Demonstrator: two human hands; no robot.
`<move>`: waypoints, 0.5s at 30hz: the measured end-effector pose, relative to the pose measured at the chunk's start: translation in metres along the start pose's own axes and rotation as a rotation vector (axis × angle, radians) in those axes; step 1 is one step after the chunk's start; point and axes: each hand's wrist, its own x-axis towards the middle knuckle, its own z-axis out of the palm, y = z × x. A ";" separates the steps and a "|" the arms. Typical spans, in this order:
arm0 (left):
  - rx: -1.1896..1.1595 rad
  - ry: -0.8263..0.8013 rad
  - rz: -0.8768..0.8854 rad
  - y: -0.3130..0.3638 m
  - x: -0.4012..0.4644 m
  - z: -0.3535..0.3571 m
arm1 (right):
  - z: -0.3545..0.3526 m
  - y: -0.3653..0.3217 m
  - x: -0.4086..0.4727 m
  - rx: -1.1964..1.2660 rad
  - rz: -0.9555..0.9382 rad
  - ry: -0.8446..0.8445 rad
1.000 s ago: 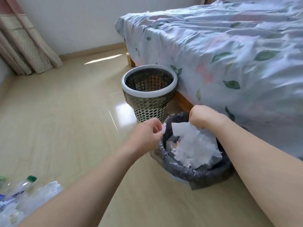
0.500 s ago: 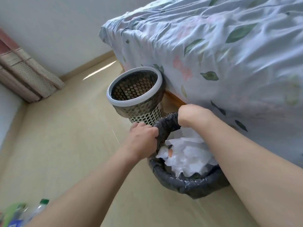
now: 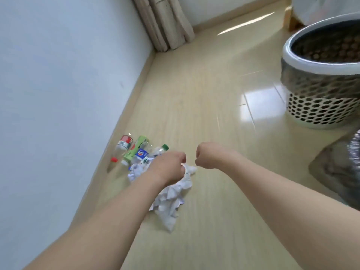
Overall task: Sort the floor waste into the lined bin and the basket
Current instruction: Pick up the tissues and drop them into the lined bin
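Crumpled white paper (image 3: 171,199) lies in a heap on the floor by the wall. My left hand (image 3: 169,166) is down on the top of the heap, its fingers curled into the paper. My right hand (image 3: 206,157) hovers just right of it as a fist, with nothing visible inside, close above a tip of paper. Behind the heap lie several plastic bottles (image 3: 124,148) and a green carton (image 3: 134,151). The perforated basket (image 3: 321,98) with a white rim stands at the far right. The bin's black liner (image 3: 344,172) shows at the right edge.
A white wall (image 3: 68,84) with a skirting board runs along the left. A curtain (image 3: 165,22) hangs in the far corner. A wooden bed leg (image 3: 288,14) and bed sheet show at the top right. Glossy beige floor (image 3: 204,84) lies between the waste and the basket.
Both hands have left the lined bin, where they pressed paper down, and swung left to the floor waste by the wall. The view has turned from the bed to the wall.
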 end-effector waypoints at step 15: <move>-0.383 -0.298 -0.593 -0.099 -0.034 0.172 | 0.168 -0.016 0.089 -0.175 -0.182 0.029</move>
